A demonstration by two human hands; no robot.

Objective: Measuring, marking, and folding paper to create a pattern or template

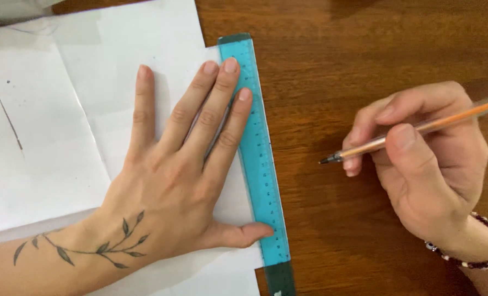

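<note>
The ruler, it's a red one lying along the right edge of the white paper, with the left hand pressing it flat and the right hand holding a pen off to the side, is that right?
Not quite: the ruler is turquoise blue, not red, as the head view shows. The rest holds: it lies along the right edge of the white paper, the left hand presses it flat, and the right hand holds a pen off to the side over the wooden table.

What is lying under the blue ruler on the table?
The blue ruler lies along the right edge of the white paper, held flat by the left hand. Its upper and lower ends reach past the paper onto the wooden table. The paper edge beneath it is covered.
</note>
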